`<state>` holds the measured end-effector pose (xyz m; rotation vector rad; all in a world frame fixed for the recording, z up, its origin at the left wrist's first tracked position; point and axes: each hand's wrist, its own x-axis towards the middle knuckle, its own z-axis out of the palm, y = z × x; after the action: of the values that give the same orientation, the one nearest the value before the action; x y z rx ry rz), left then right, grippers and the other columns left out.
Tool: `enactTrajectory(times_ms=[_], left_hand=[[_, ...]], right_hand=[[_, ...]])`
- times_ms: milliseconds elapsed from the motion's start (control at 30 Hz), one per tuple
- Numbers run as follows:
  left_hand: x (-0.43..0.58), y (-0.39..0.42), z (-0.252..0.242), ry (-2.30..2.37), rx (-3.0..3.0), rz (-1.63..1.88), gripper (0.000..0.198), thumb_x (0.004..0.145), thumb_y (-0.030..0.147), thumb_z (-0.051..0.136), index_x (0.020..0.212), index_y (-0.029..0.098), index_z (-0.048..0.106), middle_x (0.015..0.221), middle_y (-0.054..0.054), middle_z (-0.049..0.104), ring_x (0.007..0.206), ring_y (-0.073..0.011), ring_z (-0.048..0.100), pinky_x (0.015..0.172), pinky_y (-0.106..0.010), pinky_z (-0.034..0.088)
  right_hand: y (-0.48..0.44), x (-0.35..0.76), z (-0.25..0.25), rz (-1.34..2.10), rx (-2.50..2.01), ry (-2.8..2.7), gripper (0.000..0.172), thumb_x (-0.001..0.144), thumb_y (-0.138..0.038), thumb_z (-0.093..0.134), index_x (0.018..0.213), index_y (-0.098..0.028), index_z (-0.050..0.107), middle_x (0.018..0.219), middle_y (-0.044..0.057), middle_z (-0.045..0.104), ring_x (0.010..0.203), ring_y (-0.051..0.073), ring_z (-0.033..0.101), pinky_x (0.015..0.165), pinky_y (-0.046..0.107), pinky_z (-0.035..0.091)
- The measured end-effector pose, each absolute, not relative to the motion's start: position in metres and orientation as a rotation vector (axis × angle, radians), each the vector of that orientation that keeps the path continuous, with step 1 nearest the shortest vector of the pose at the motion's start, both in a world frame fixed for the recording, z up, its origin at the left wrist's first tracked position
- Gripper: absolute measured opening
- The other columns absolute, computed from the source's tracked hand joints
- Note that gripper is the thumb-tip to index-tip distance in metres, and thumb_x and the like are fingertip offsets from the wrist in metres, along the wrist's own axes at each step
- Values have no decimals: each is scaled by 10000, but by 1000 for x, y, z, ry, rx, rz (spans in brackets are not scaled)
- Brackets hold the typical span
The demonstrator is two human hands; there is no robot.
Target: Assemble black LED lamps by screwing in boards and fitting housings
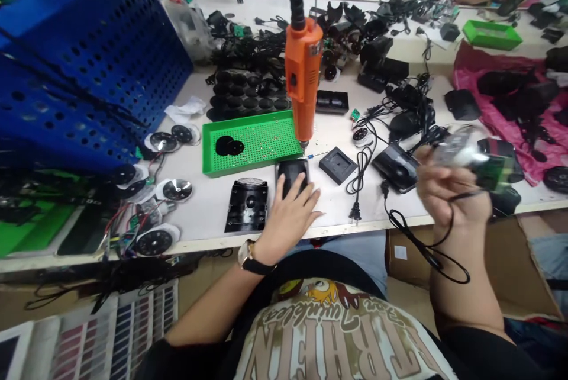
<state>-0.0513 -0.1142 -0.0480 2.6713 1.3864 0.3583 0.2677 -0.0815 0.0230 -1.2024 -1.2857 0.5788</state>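
Note:
My left hand [288, 208] lies with fingers spread on a black plastic housing [291, 171] near the table's front edge. Left of it sits an open black casing [247, 207] with a clear round lens at its top. Raised over the right side of the table, my right hand [452, 187] is closed on a lamp assembly [457, 146] with a shiny reflector and a green circuit board [493, 173], smeared by motion. A black cord [437, 255] hangs below that hand. An orange electric screwdriver [304, 72] hangs upright above the black housing.
A green tray [252, 164] holds small screws and black discs. Lamp assemblies [177, 190] with wires lie at the left, beside a blue crate [89, 66]. Right of centre are a square black frame [338, 165], a plug cord [361, 179] and a black casing [394, 167]. People sit across the table.

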Motion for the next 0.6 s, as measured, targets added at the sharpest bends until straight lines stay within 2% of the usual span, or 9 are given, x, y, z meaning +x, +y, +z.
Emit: enactTrajectory(times_ms=[67, 133, 200, 300, 400, 467, 600], left_hand=[[-59, -115, -42, 1528, 2646, 342, 410, 1033, 362, 592, 1388, 165, 648, 1358, -182, 688, 1431, -454, 491, 1217, -784, 224], [-59, -110, -32, 1623, 2608, 323, 387, 1039, 316, 564, 1375, 146, 651, 1282, -184, 720, 1364, -448, 550, 1209, -766, 258], [-48, -95, -22, 1615, 2594, 310, 389, 1031, 212, 523, 1396, 134, 631, 1332, -182, 699, 1375, -425, 545, 1217, -718, 296], [-18, -57, -9, 1449, 2635, 260, 556, 962, 48, 457, 1502, 158, 532, 1560, -153, 543, 1478, -380, 452, 1217, -654, 344], [9, -17, -4, 1346, 2591, 57, 704, 896, -15, 445, 1553, 239, 464, 1661, -97, 425, 1546, -382, 351, 1149, -687, 395], [17, -2, -3, 1335, 2552, -33, 665, 909, 7, 464, 1520, 267, 493, 1639, -87, 460, 1530, -382, 370, 1121, -698, 405], [9, -11, -1, 1390, 2537, -41, 469, 947, 72, 502, 1387, 203, 593, 1407, -141, 647, 1328, -366, 550, 1086, -629, 433]], right_hand=[[-75, 256, 1, 1121, -1106, -1086, 233, 750, -407, 829, 867, -266, 685, 823, 15, 731, 559, 128, 581, 352, 211, 388], [-71, 237, -19, 1379, -1012, -811, 277, 703, -356, 851, 824, -255, 624, 767, -2, 704, 592, 135, 636, 433, 219, 513], [-69, 218, -34, 1421, -991, -756, 315, 697, -358, 851, 839, -245, 593, 763, -4, 694, 615, 139, 667, 520, 243, 595], [-69, 199, -49, 1415, -973, -765, 378, 726, -412, 845, 867, -248, 536, 824, -3, 687, 630, 145, 675, 583, 295, 649], [-70, 194, -59, 1373, -970, -816, 410, 774, -463, 825, 893, -259, 491, 856, -17, 632, 705, 148, 683, 628, 313, 674], [-70, 194, -63, 1319, -981, -881, 395, 810, -472, 803, 914, -260, 487, 917, -10, 608, 777, 149, 683, 650, 310, 678], [-72, 195, -66, 1126, -1002, -1068, 314, 878, -425, 749, 937, -250, 496, 1039, 39, 598, 879, 164, 659, 673, 303, 659]])
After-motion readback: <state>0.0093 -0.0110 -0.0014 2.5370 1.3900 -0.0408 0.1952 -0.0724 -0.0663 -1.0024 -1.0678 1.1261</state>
